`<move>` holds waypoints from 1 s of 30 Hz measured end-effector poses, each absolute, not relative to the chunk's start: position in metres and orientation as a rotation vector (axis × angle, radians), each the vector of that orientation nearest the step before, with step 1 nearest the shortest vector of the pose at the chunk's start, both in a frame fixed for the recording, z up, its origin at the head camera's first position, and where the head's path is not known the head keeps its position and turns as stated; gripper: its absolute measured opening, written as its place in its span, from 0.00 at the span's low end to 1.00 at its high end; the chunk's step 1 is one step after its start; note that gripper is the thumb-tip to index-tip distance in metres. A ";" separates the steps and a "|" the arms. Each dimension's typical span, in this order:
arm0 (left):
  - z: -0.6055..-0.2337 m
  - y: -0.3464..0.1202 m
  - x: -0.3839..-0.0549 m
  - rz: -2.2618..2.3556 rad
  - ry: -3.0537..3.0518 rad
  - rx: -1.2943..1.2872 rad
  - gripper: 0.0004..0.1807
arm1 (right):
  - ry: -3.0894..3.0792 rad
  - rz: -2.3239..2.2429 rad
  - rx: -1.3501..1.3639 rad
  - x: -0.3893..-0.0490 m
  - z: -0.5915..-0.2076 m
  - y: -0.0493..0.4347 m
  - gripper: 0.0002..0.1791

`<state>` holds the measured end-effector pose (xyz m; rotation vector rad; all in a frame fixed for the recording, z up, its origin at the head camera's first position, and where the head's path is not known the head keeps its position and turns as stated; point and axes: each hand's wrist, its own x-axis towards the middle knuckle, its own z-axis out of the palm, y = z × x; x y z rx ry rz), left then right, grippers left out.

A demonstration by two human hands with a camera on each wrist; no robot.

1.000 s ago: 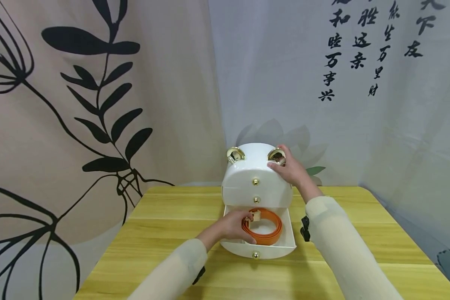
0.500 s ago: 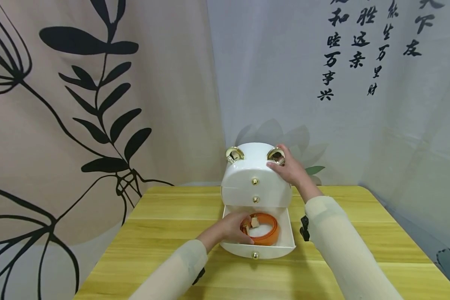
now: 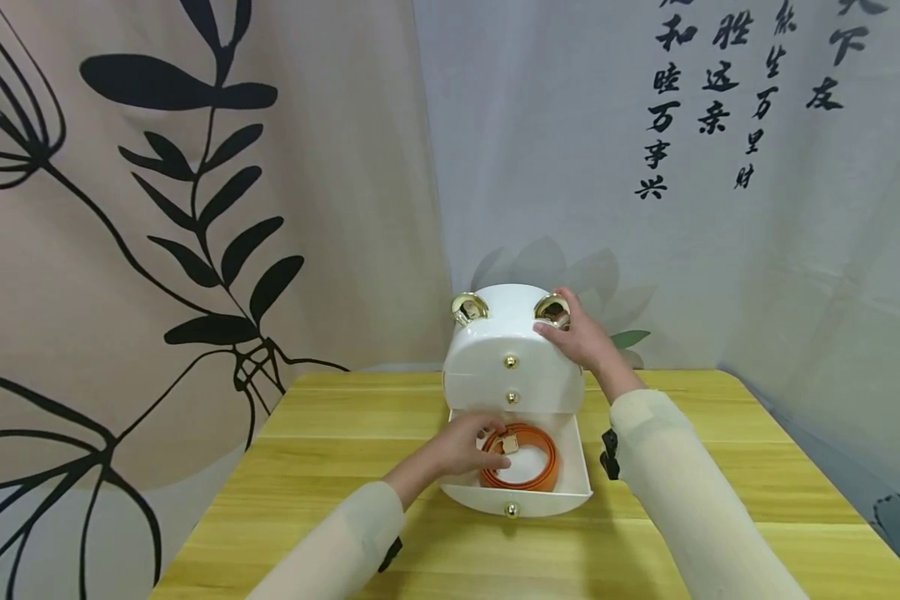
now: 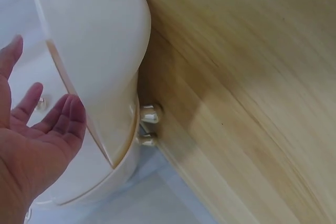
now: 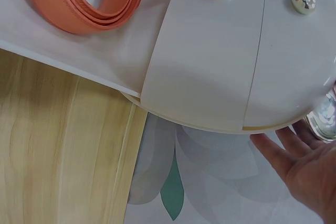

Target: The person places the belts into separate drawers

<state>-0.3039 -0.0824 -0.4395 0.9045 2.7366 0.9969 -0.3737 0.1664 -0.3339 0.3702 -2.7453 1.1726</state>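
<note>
A white drawer box (image 3: 480, 375) with gold knobs and two gold ears stands on the table, its bottom drawer (image 3: 472, 502) pulled out. In that drawer lies a coiled orange belt (image 3: 546, 467) with a gold buckle. Over the belt's left side hovers my left hand (image 3: 461, 446), thumb and fingers apart; the left wrist view shows nothing in its palm. My right hand (image 3: 588, 343) holds the box's upper right corner by the gold ear (image 3: 552, 310), thumb in front and fingers behind. In the right wrist view, fingertips touch the box's side.
The box stands near the back edge of the wooden table (image 3: 330, 450). Behind it hangs a pale curtain (image 3: 360, 208) printed with dark plants and writing. The other gold ear (image 3: 470, 308) sits at the top left of the box.
The belt shifted slightly left in the drawer while my left hand gripped it. Now the left fingers have spread and let it go. The right hand has stayed on the box.
</note>
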 end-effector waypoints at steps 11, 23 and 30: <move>-0.436 -0.090 -0.293 1.239 2.723 0.862 0.22 | -2.739 1.195 0.365 -0.375 -0.334 0.168 0.43; -0.436 -0.095 -0.270 1.430 2.748 0.787 0.18 | -2.741 1.182 0.363 -0.375 -0.334 0.167 0.43; -0.440 -0.093 -0.256 1.506 2.720 0.758 0.14 | -2.740 1.181 0.362 -0.375 -0.335 0.166 0.43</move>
